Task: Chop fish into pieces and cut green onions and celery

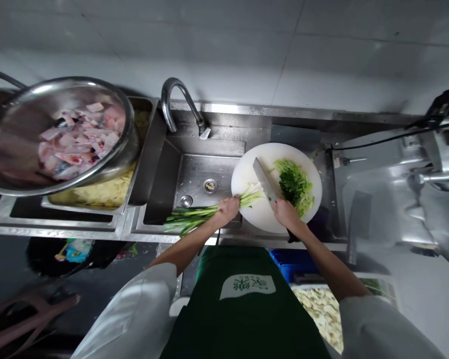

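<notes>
My left hand [228, 210] is closed round a bunch of green onions [194, 217]. Their white ends reach onto a round white cutting board [252, 217], and the green tops hang over the sink to the left. In my right hand [285, 213] is a kitchen knife [264, 179], its broad blade angled up and left across the board beside the white ends. Whether the edge touches them I cannot tell. Right of the blade lies a pile of chopped greens [295, 183], pale green with a darker leafy heap.
A metal sink [194, 172] with a curved faucet [181, 89] lies left of the board. Further left, a large steel bowl [15, 144] of raw cut fish or meat overhangs a tray [108, 192] of pale slices. A metal machine [430, 174] stands at the right.
</notes>
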Action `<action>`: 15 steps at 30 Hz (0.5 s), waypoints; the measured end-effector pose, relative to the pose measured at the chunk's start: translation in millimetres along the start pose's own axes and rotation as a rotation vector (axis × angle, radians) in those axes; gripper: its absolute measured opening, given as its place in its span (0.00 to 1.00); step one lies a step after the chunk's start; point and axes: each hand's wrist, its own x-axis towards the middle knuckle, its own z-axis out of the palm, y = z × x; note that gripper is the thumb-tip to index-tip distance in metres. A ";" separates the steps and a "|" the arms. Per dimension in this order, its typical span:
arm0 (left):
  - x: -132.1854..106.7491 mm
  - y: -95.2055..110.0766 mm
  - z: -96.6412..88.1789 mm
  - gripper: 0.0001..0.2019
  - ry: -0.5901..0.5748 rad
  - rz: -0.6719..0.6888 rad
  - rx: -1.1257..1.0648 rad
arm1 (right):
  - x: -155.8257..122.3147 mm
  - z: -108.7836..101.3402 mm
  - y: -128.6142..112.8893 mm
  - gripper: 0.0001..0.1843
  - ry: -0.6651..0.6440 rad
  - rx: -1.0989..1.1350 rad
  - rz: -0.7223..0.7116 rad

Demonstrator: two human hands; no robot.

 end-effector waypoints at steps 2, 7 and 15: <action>1.7 1.1 1.0 0.28 0.006 0.017 -0.019 | 11.1 0.4 -0.4 0.23 0.017 0.019 0.012; 2.7 5.2 0.6 0.30 0.005 -0.010 -0.072 | 3.8 -12.1 -0.2 0.22 0.054 -0.036 0.019; -3.6 4.6 6.4 0.28 -0.009 0.040 -0.152 | -15.0 7.9 -37.4 0.21 -0.039 -0.035 -0.056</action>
